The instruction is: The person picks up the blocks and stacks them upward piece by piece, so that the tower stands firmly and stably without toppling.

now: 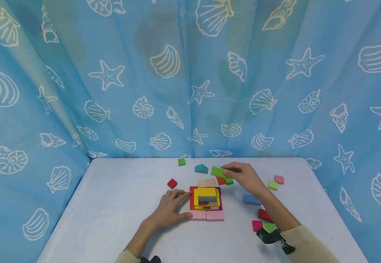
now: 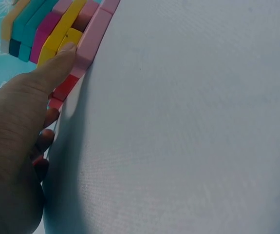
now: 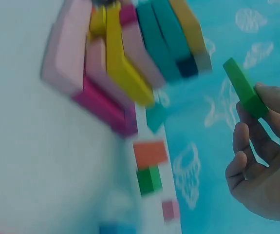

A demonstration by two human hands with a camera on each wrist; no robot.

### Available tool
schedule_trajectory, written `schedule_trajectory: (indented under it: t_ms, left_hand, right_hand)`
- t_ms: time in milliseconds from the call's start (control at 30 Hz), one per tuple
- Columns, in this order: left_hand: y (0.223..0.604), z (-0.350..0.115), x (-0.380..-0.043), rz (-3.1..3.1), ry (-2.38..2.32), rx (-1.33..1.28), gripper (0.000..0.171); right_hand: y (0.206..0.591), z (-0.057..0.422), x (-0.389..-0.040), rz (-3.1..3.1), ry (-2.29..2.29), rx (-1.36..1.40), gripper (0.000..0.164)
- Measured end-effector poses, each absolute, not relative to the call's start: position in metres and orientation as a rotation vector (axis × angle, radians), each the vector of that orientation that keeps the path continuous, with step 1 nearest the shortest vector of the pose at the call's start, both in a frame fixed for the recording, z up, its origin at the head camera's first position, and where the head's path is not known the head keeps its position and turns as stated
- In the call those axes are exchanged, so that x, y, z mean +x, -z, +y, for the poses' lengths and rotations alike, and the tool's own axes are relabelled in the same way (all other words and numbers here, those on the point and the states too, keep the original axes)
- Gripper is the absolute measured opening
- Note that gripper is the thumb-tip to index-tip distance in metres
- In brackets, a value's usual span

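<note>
In the middle of the table stands a stepped stack of coloured blocks [image 1: 207,192], with pink blocks [image 1: 215,216] along its near side and a yellow block [image 1: 206,192] high up. My left hand [image 1: 169,209] is at the stack's left side; its extended index finger touches the red edge and its thumb touches a pink block. Behind and right of the stack, my right hand [image 1: 245,177] pinches a flat green block [image 3: 244,87] between thumb and fingers, held up in the air. The other fingers of that hand curl loosely in the right wrist view.
Loose blocks lie about the stack: a red one [image 1: 172,183] at left, a small green one [image 1: 181,162] and a teal wedge [image 1: 201,168] behind. To the right are a blue block [image 1: 251,199], a dark red one [image 1: 265,215] and several others. A shell-patterned curtain [image 1: 177,91] surrounds the table.
</note>
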State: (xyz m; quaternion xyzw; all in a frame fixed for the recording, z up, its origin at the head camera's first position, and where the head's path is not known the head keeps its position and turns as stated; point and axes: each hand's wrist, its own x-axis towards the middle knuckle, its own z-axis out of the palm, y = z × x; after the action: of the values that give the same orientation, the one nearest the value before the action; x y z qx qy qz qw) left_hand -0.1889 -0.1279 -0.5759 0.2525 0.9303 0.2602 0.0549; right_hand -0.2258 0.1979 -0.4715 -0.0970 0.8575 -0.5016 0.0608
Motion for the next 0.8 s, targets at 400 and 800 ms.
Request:
schedule_trajectory:
  t_ms: [400, 800]
  left_hand:
    - [0.575, -0.128, -0.189, 2.803, -0.799, 0.767, 0.084]
    - [0.576, -0.129, -0.190, 2.817, -0.788, 0.774, 0.084]
  right_hand:
    - [0.472, 0.165, -0.221, 2.584, 1.478, -0.396, 0.031]
    - [0.480, 0.160, -0.224, 2.543, 1.434, -0.313, 0.033]
